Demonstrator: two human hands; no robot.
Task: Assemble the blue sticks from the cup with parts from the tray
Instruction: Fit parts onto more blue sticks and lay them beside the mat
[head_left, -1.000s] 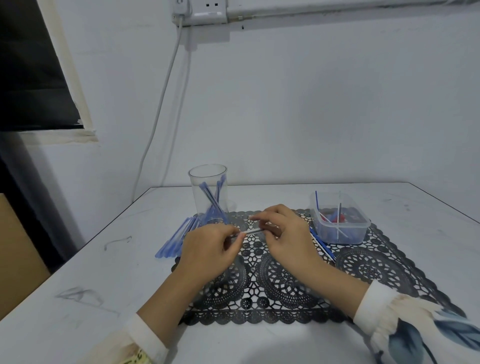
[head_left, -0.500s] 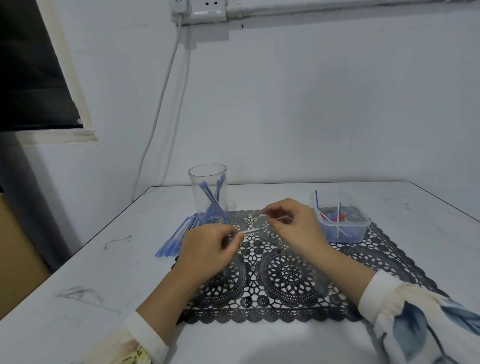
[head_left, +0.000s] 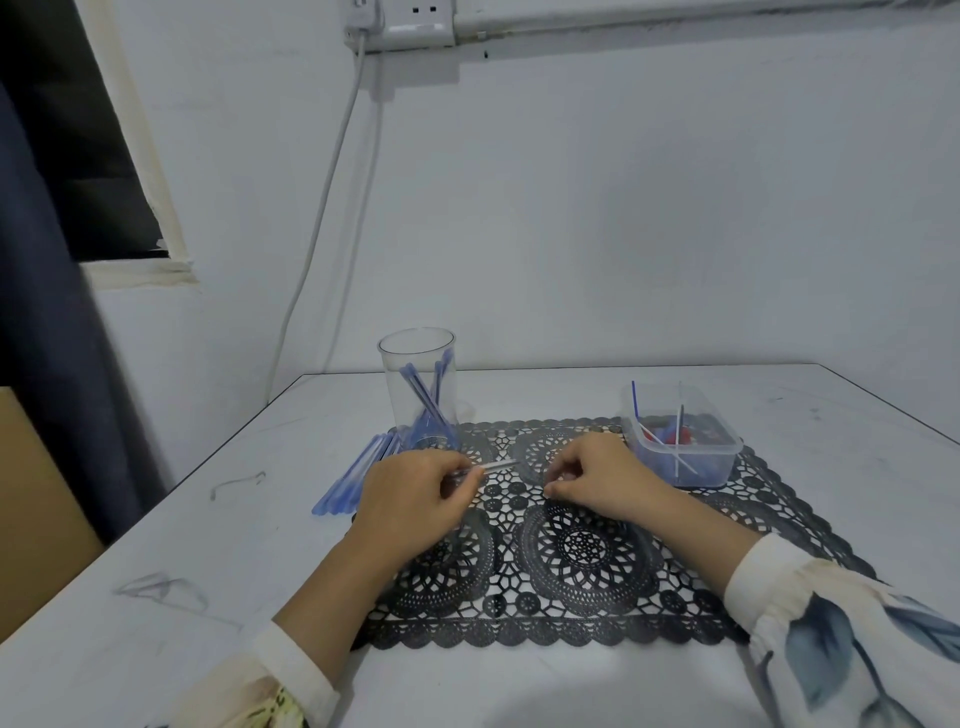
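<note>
A clear plastic cup (head_left: 417, 364) stands at the mat's back left corner with a few blue sticks (head_left: 423, 397) leaning inside. My left hand (head_left: 410, 499) grips a thin pale stick (head_left: 498, 465) whose free end points right over the mat. My right hand (head_left: 597, 480) rests on the mat to the right of that stick, apart from it, fingers curled with thumb and forefinger close together; whether it pinches a small part is too small to tell. The clear tray (head_left: 680, 457) behind my right hand holds blue and red parts and thin rods.
A black lace mat (head_left: 571, 561) covers the middle of the white table (head_left: 156, 571). Several blue sticks (head_left: 353, 480) lie flat on the table left of the mat. A wall rises just behind the table; its left edge drops off beside a dark curtain.
My right hand has let go of the stick's right end and moved right and down onto the mat. My left hand still holds the stick in about the same place.
</note>
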